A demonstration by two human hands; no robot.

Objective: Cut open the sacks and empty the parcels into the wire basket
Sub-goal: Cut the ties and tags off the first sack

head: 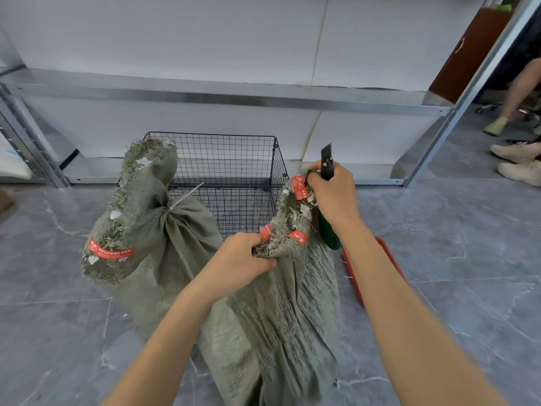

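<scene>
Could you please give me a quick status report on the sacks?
Left hand grips mouth of near green woven sack. Right hand holds black utility knife at its rim. Black wire basket behind, no parcels visible inside.

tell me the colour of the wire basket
Black: the wire basket is a black mesh, seen best in the head view.

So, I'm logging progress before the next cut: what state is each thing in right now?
Left sack: upright, neck cinched by a zip tie, unopened.
Right sack: top edge held up between both hands, no tie visible.
Wire basket: upright, no parcels visible inside.
Knife: upright in the right hand, tip up.
Left hand: grips the right sack's edge.
Right hand: grips the knife.
</scene>
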